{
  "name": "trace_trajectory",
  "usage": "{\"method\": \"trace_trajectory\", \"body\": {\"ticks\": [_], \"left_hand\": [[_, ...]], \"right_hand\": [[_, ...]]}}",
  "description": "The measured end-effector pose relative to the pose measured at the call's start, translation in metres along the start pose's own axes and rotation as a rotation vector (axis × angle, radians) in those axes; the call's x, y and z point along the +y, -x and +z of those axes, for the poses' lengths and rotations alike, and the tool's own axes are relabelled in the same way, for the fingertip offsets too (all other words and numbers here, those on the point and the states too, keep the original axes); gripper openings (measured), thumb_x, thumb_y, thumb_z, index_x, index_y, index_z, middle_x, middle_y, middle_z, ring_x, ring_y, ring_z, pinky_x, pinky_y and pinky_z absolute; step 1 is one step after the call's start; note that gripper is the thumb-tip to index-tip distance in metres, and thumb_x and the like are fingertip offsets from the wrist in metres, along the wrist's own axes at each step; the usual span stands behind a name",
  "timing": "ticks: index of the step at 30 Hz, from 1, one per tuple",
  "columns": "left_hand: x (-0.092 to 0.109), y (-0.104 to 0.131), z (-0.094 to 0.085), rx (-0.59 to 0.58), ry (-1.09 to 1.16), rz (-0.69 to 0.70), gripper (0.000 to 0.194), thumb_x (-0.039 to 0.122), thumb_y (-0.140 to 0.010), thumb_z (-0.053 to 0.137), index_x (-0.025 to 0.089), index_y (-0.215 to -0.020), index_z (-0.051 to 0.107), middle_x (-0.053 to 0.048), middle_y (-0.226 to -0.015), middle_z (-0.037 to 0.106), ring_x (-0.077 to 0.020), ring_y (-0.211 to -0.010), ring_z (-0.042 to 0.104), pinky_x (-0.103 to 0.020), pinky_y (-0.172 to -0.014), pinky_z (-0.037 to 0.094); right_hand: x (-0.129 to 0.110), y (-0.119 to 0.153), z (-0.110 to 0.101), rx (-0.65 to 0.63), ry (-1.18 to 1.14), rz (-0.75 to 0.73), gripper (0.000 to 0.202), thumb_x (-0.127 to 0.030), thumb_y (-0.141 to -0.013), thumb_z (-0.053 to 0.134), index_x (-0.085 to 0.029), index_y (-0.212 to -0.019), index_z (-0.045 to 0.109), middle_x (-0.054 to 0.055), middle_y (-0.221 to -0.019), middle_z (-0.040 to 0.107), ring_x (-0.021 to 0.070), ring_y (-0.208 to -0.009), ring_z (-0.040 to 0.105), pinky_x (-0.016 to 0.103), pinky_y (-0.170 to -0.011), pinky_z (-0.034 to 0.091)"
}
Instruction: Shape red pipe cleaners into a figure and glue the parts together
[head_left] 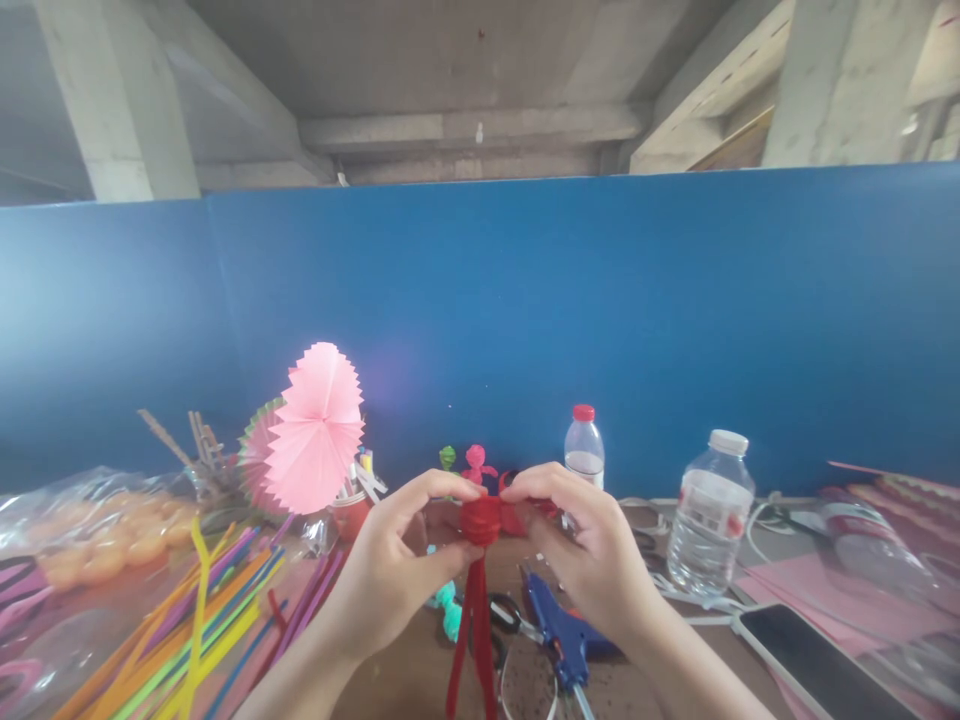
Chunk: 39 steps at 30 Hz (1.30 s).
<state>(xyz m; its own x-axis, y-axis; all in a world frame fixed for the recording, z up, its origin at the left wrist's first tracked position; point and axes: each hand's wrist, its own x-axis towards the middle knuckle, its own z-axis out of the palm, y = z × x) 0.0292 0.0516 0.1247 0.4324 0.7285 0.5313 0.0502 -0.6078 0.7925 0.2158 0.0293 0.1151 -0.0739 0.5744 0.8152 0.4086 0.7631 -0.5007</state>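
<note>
Where ribbon (pixel 480 524) is held: toward six o'clock.
Left hand (pixel 384 575): bunched ribbon is pinched.
Right hand (pixel 592 540): ribbon's three-o'clock side is pinched.
Winding: seemingly in hand; steady tension likely needed.

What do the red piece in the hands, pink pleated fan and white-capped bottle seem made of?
Red piece: ribbon or crepe paper, fairly matte; wrapped strips, dangling tails.
Pink pleated fan: probably matte paper; crisp folds, zigzag edge.
White-capped bottle: likely glossy clear plastic; see-through, with highlights.
</note>
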Motion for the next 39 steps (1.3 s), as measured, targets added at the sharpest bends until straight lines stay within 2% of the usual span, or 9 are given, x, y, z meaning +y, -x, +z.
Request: {"method": "trace_trajectory", "body": {"ticks": [3,6,11,15,19,26,30,36,39], "left_hand": [[0.000,0.002,-0.001,0.006,-0.308,0.192,0.031,0.003,-0.078,0.064,0.027,-0.098,0.062,0.001,-0.101,0.066,-0.0124,-0.085,0.064,-0.021,-0.074,0.052],[0.001,0.005,0.000,-0.019,-0.505,0.326,0.041,-0.004,-0.075,0.062,0.027,-0.102,0.060,0.001,-0.105,0.066,-0.0126,-0.091,0.062,-0.020,-0.077,0.051],[0.001,0.008,-0.001,0.004,-0.589,0.326,0.047,-0.008,-0.073,0.059,0.027,-0.103,0.057,0.002,-0.104,0.066,-0.0120,-0.087,0.061,-0.021,-0.079,0.050],[0.003,0.008,0.000,0.027,-0.510,0.249,0.045,-0.007,-0.073,0.059,0.028,-0.102,0.057,0.003,-0.098,0.065,-0.0120,-0.080,0.062,-0.024,-0.079,0.052],[0.006,0.009,0.002,0.001,-0.294,0.146,0.046,-0.008,-0.070,0.058,0.027,-0.100,0.058,0.004,-0.093,0.065,-0.0113,-0.074,0.064,-0.022,-0.068,0.054],[0.010,0.006,0.003,-0.035,0.029,0.042,0.025,0.006,-0.076,0.066,0.024,-0.093,0.062,0.000,-0.100,0.064,-0.0137,-0.080,0.065,-0.023,-0.070,0.056],[0.009,0.008,0.002,-0.023,0.006,0.004,0.027,0.007,-0.076,0.067,0.026,-0.095,0.062,0.001,-0.088,0.067,-0.0145,-0.078,0.065,-0.024,-0.071,0.056],[0.007,0.007,0.003,0.025,-0.113,0.077,0.027,0.004,-0.076,0.065,0.025,-0.092,0.065,-0.002,-0.107,0.064,-0.0178,-0.090,0.064,-0.028,-0.078,0.054],[0.006,0.005,0.003,0.037,-0.024,-0.001,0.028,0.007,-0.078,0.064,0.025,-0.100,0.065,-0.002,-0.103,0.067,-0.0180,-0.092,0.064,-0.029,-0.081,0.053]], "right_hand": [[-0.001,-0.001,-0.004,-0.047,0.060,-0.035,0.022,-0.005,-0.082,0.054,-0.020,-0.093,0.063,0.005,-0.097,0.066,0.0189,-0.095,0.060,0.033,-0.086,0.047],[-0.003,-0.001,-0.005,-0.122,0.108,-0.137,0.022,-0.007,-0.081,0.058,-0.019,-0.099,0.061,0.004,-0.092,0.067,0.0190,-0.089,0.060,0.043,-0.097,0.038],[-0.001,0.003,0.000,-0.025,0.068,-0.219,0.015,-0.006,-0.081,0.058,-0.016,-0.088,0.066,0.006,-0.079,0.065,0.0173,-0.072,0.059,0.030,-0.065,0.050],[-0.001,0.006,0.004,0.032,0.027,-0.285,0.018,-0.005,-0.080,0.061,-0.015,-0.092,0.068,0.008,-0.081,0.065,0.0162,-0.069,0.059,0.028,-0.060,0.050],[-0.004,0.008,0.007,0.085,-0.020,-0.316,0.018,-0.001,-0.079,0.061,-0.015,-0.088,0.068,0.008,-0.081,0.065,0.0154,-0.070,0.060,0.027,-0.061,0.051],[-0.007,0.011,0.006,0.070,-0.097,-0.265,0.023,0.001,-0.079,0.058,-0.019,-0.088,0.065,0.006,-0.091,0.065,0.0152,-0.078,0.064,0.025,-0.067,0.052],[-0.008,0.011,0.005,0.041,-0.107,-0.234,0.025,0.000,-0.081,0.055,-0.022,-0.089,0.063,0.005,-0.092,0.064,0.0157,-0.079,0.064,0.027,-0.070,0.051],[-0.009,0.012,0.007,0.074,-0.188,-0.122,0.022,-0.001,-0.080,0.053,-0.022,-0.084,0.058,0.002,-0.086,0.061,0.0155,-0.082,0.059,0.027,-0.071,0.049],[-0.009,0.009,0.009,0.126,-0.250,-0.032,0.020,-0.003,-0.081,0.054,-0.022,-0.084,0.058,0.001,-0.085,0.060,0.0142,-0.081,0.058,0.024,-0.069,0.049]]}}
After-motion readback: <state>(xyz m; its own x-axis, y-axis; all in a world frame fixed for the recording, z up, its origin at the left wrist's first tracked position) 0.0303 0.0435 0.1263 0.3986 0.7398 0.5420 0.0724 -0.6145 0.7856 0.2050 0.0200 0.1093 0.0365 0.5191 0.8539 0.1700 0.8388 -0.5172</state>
